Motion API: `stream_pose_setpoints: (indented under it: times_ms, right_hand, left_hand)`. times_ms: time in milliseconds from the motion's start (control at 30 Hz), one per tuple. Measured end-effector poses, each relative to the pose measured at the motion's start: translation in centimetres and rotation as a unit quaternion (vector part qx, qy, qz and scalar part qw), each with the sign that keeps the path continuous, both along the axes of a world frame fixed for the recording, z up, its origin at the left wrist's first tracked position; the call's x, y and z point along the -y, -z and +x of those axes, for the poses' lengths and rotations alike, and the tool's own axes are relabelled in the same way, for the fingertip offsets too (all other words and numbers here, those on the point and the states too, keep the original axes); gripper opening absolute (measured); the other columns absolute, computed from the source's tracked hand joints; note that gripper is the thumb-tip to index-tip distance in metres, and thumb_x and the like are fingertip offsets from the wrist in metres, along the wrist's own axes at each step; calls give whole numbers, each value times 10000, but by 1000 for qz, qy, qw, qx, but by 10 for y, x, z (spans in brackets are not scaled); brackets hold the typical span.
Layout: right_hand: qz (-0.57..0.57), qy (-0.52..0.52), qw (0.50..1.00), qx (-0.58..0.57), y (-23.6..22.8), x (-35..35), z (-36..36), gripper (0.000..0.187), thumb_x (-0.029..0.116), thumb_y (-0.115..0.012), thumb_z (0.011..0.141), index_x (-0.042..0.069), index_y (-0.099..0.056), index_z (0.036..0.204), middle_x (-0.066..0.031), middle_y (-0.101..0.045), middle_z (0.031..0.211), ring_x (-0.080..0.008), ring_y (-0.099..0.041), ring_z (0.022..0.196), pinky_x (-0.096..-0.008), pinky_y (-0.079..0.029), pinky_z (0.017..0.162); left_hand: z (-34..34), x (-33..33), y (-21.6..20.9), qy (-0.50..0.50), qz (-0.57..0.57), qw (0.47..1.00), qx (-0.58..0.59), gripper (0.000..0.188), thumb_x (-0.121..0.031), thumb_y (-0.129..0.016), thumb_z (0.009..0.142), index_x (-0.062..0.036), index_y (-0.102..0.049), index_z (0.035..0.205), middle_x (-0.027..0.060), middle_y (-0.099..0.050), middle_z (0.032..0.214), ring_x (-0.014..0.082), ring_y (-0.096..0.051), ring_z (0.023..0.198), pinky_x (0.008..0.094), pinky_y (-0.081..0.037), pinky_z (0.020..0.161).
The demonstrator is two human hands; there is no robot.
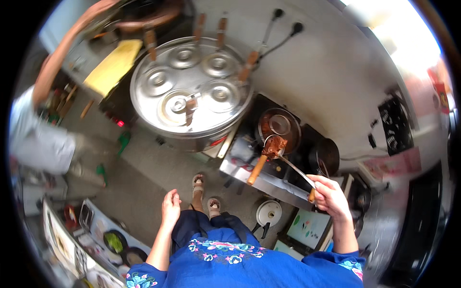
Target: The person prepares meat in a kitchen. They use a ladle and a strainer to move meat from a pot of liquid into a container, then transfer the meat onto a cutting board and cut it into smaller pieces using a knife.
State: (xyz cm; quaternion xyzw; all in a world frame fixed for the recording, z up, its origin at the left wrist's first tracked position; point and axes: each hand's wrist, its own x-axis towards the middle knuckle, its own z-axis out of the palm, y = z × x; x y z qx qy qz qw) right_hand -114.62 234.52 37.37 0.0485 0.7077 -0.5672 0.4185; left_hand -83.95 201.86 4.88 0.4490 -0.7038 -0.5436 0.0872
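Note:
My right hand point(330, 196) grips the wooden end of a long metal ladle point(297, 169), its bowl reaching into a small wooden-handled pan point(272, 147) full of reddish-brown food. That pan rests at the near rim of a dark pot point(278, 126) of red sauce on the stove. My left hand point(170, 207) hangs free beside my blue embroidered top, fingers loosely apart, holding nothing.
A large round steel steamer point(191, 89) with several lidded wells and wooden-handled scoops stands to the left. A black pan point(325, 154) sits right of the pot. Another person in grey point(41, 134) leans at the far left. A white lidded pot point(268, 213) sits on the floor.

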Motion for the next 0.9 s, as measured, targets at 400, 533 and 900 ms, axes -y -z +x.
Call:
stream_pose_setpoints:
  times_ms: [400, 533, 900]
  right_hand:
    - [78, -441, 894, -28, 7, 216, 165, 323, 76, -482, 1002, -43, -607, 1276, 15, -436, 576, -51, -323, 408, -226, -250, 360]
    - [76, -574, 815, -25, 37, 336, 281, 324, 103, -515, 1014, -35, -602, 1294, 14, -454, 605, -64, -344, 433, -231, -264, 383]
    - [-19, -730, 682, -41, 131, 653, 698, 330, 126, -489, 1021, -16, -616, 1290, 8, -496, 613, -72, -356, 414, -264, -255, 375]
  left_hand:
    - [195, -89, -9, -251, -60, 966, -19, 271, -207, -563, 998, -22, -628, 1186, 185, -684, 1141, 341, -676, 1050, 423, -545, 887]
    - [286, -81, 8, -347, -77, 935, -14, 285, -192, -563, 990, -19, -633, 1205, 187, -679, 1155, 337, -671, 1057, 422, -535, 903]
    - [550, -62, 37, -562, -57, 823, 51, 264, -130, -535, 1004, 7, -639, 1205, 168, -689, 1058, 247, -713, 806, 357, -567, 800]
